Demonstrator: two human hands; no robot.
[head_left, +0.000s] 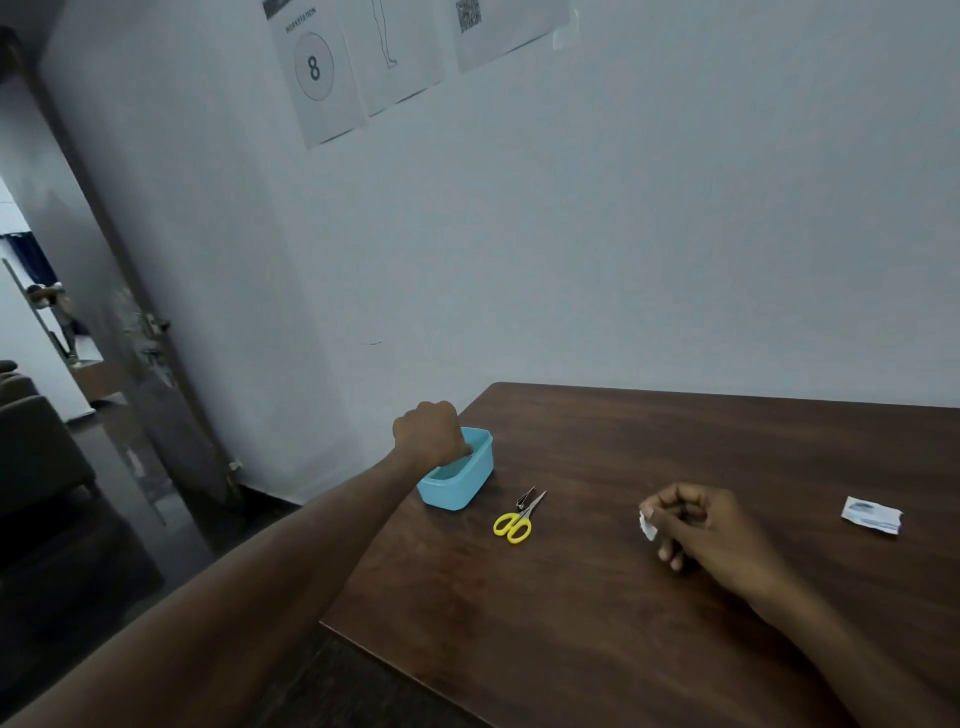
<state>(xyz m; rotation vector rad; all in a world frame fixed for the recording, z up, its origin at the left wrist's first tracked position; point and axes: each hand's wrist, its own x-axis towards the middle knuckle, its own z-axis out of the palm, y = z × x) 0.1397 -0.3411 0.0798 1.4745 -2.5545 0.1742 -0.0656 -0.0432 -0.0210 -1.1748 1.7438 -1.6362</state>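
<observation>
While the white scrap (648, 526) sits pinched in the curled fingers of the right hand (698, 525) over the middle of the desk (675, 441), the left hand (428, 434) dips clenched fingers into the blue box (457, 491) near the far left corner; whether it grips anything there I cannot tell. Beside the box lie the yellow scissors (514, 522), and a torn packet (871, 514) lies near the right edge, so cutting looks done, binning the scrap left
</observation>
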